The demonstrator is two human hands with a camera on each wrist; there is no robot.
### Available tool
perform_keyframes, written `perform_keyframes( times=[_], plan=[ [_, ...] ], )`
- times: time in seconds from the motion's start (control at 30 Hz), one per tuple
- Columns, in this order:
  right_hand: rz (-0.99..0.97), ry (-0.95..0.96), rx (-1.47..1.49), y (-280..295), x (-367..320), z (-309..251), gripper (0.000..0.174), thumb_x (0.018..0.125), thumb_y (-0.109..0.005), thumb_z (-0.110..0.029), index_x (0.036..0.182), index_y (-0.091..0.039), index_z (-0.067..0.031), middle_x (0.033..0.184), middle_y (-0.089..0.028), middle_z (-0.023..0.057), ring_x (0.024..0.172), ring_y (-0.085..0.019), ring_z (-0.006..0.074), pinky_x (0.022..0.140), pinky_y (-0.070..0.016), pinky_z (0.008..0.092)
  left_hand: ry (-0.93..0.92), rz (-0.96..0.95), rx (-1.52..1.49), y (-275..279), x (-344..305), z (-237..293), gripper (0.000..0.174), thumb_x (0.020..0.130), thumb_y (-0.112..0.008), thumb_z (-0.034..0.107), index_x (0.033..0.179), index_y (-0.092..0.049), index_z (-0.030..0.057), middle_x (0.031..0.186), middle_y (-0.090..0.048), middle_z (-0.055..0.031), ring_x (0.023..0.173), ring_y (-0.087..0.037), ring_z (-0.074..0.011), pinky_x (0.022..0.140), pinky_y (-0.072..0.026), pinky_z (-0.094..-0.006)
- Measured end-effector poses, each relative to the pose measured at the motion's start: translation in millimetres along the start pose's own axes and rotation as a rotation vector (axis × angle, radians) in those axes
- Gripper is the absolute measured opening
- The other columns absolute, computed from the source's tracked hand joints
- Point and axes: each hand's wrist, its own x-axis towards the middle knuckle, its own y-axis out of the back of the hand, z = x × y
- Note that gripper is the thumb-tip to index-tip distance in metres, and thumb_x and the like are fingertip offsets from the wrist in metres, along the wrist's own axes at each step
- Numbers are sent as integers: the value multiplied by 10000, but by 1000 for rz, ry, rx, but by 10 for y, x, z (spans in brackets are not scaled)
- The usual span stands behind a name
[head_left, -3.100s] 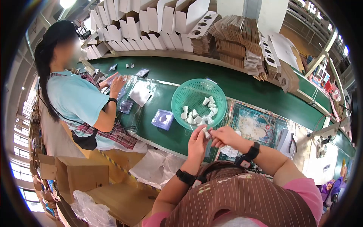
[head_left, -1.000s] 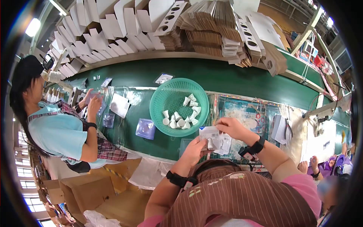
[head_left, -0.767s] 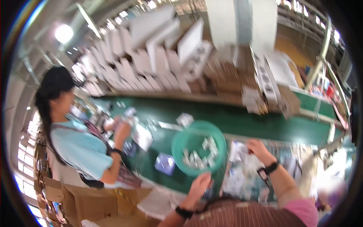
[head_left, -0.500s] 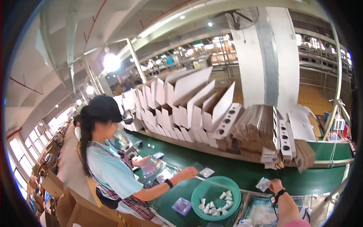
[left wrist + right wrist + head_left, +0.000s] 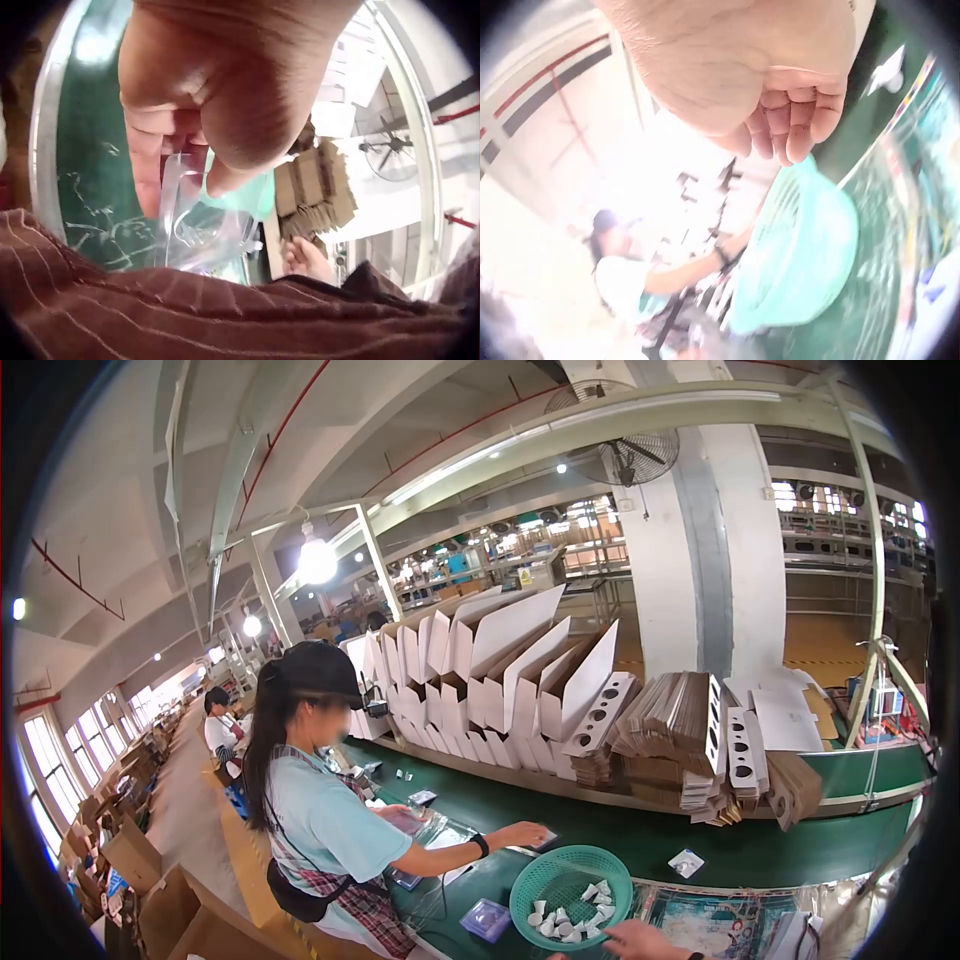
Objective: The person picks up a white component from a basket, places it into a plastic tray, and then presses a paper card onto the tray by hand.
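Note:
In the left wrist view my left hand (image 5: 217, 90) pinches a clear plastic blister shell (image 5: 202, 229) between thumb and fingers. My right hand (image 5: 642, 939) is at the front right rim of a green mesh basket (image 5: 556, 871) in the head view. Its fingers bend loosely with nothing between them, as the right wrist view shows, where the hand (image 5: 780, 67) is above the basket (image 5: 810, 255). White cone-shaped parts (image 5: 570, 931) lie in the basket. Beyond it, a small clear pack (image 5: 686, 862) rests on the green belt (image 5: 620, 835).
At the left a person (image 5: 330, 800) in a cap stretches an arm to a pack behind the basket. A purplish plastic tray (image 5: 486, 920) lies left of the basket. White cartons (image 5: 480, 700) and stacked cardboard inserts (image 5: 665, 720) line the far side of the belt.
The head view has tilted up. My right hand carried the small clear pack to the belt, let it go and came back to the basket. The other person's arm has reached out behind the basket.

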Motion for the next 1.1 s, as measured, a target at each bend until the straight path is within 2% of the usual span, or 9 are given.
perform_keyframes(
  times=[0.13,0.27,0.33,0.37,0.43,0.53,0.67,0.73,1.1],
  plan=[
    [26,6,-40,-57,163,-260,219,841,-501,-210,931,-600,-37,781,-601,159,716,-572,344,641,-458,435,5,112,-120,-108,191,17,354,786,-614,293,1003,-565,18,901,-612,-188,802,-591,-318,672,-455,-411],
    [49,134,-92,73,201,-487,184,825,-505,-188,879,-609,-47,779,-601,144,739,-577,327,644,-457,425,68,149,-450,-211,-19,-37,279,804,-595,250,962,-569,22,848,-610,-140,755,-581,-234,646,-464,-364],
    [-195,-91,-55,32,211,-535,159,778,-526,-164,864,-609,-59,794,-601,124,762,-579,305,673,-460,407,22,156,-494,-198,-107,49,252,812,-588,232,947,-569,22,834,-609,-124,739,-574,-201,632,-466,-343],
    [-199,-82,-57,9,203,-552,159,778,-526,-164,864,-609,-59,794,-601,124,762,-579,305,673,-460,407,159,146,-486,-171,-156,87,243,813,-598,231,939,-569,26,843,-608,-111,749,-569,-186,643,-466,-335],
    [-208,218,-275,-63,143,-572,195,734,-543,-155,895,-601,-61,846,-602,113,806,-572,296,703,-457,398,295,142,-488,-162,-188,-56,234,815,-607,229,932,-570,30,851,-606,-98,759,-564,-172,654,-466,-328],
    [-130,381,-169,-436,-36,-544,244,704,-554,-159,916,-590,-43,883,-597,124,829,-565,304,712,-453,411,309,244,-538,-166,-145,-507,219,819,-611,228,925,-572,40,851,-599,-83,774,-555,-166,685,-462,-322],
    [29,362,-83,-381,70,-735,224,745,-547,-168,917,-589,-30,907,-590,129,847,-554,307,728,-445,418,233,247,-446,-106,-266,-444,238,825,-608,242,941,-563,39,835,-595,-82,775,-549,-164,708,-460,-325],
    [-9,148,-76,-335,113,-783,208,797,-527,-182,920,-587,-27,885,-581,142,824,-547,319,730,-440,429,228,257,-445,-46,-349,-343,246,828,-607,248,949,-561,38,827,-595,-86,767,-549,-165,707,-461,-329],
    [-267,311,-299,-382,141,-669,158,764,-536,-163,863,-613,-67,832,-574,104,834,-550,294,733,-444,419,258,121,-477,41,-407,-54,280,836,-617,256,989,-549,32,838,-598,-82,783,-560,-173,715,-464,-325]
  ],
)
